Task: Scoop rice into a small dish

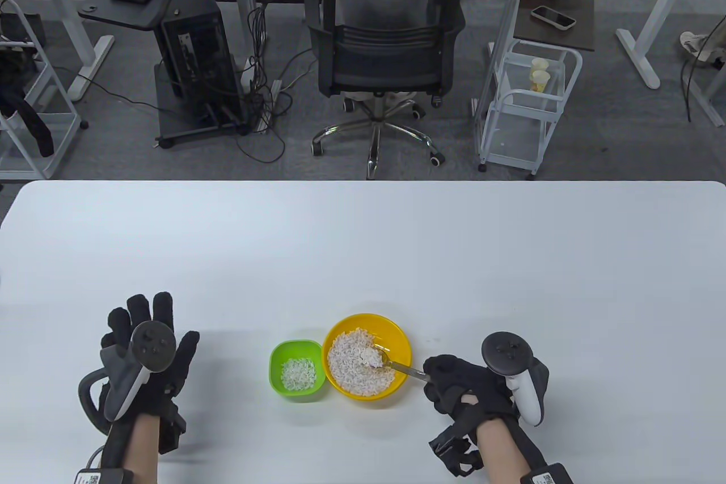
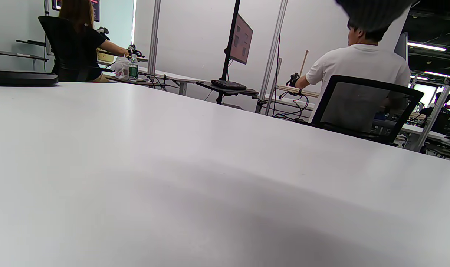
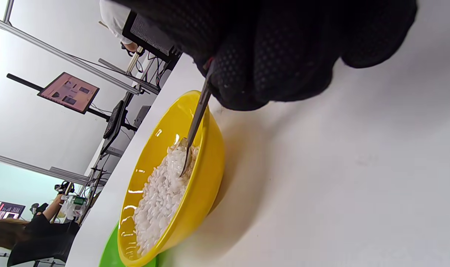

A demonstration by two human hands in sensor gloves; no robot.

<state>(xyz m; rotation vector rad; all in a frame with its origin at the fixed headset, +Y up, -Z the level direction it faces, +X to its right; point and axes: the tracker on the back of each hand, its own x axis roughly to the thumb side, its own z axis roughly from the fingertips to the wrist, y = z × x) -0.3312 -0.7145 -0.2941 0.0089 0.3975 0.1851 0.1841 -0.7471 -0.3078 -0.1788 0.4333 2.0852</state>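
1. Gripping the handle of a metal spoon [image 1: 397, 366], the right hand [image 1: 471, 387] is sitting just beside the yellow bowl [image 1: 397, 331] on its right, fingers curled closed around the handle.
2. The spoon's bowl is lying in the white rice [image 1: 354, 362] at the right side of the heap, its handle crossing the yellow rim; the right wrist view is showing the thin handle [image 3: 197, 122] slanting down over that rim [image 3: 210, 155] into the grains.
3. The small green dish [image 1: 279, 359] is standing just left of the yellow bowl, their rims touching or nearly so, and is holding a little rice [image 1: 299, 374] already.
4. The left hand [image 1: 144, 353] is resting well apart to the left, fingers spread open and holding nothing.
5. The white table [image 1: 363, 245] is stretching wide and bare beyond both dishes toward its far edge; both dishes are sitting nearer the table's near edge.
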